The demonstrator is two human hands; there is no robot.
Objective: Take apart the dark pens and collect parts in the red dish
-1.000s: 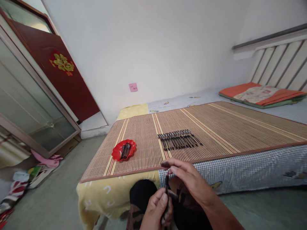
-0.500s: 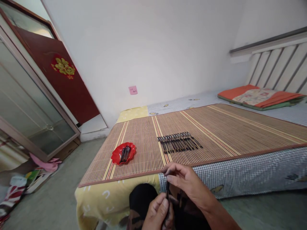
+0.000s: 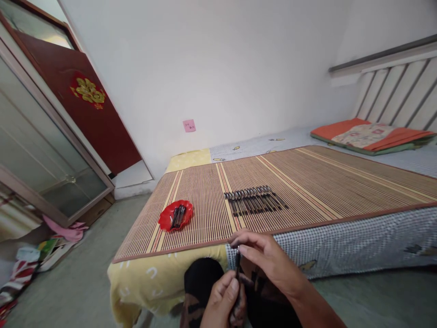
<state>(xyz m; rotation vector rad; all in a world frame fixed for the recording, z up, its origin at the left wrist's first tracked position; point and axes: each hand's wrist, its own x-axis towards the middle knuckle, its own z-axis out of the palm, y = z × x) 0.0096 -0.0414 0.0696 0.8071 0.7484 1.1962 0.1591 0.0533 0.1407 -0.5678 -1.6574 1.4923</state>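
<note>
Upright between my hands is a dark pen (image 3: 237,260), its light, narrow tip pointing up. My left hand (image 3: 225,298) is closed round its lower part, thumb pressed along the side. At the top, the thumb and fingers of my right hand (image 3: 261,253) pinch the tip. Dark smudges mark some fingertips. Beyond my hands, several dark pens (image 3: 256,200) lie side by side in a row on the striped mat (image 3: 201,196). To the left, a red scalloped dish (image 3: 164,222) holds several short dark pen parts (image 3: 178,217) and a small white piece.
The mat covers a bed with a yellow and checked sheet (image 3: 153,273). A folded orange quilt (image 3: 358,134) lies at the far right. My knees are below the bed's near edge. A glass-panelled door (image 3: 44,150) and clothes (image 3: 22,273) are on the left.
The pen's light tip now shows between my right thumb and finger, where it was covered before. Both hands stay in nearly the same place. The view has tilted slightly.
</note>
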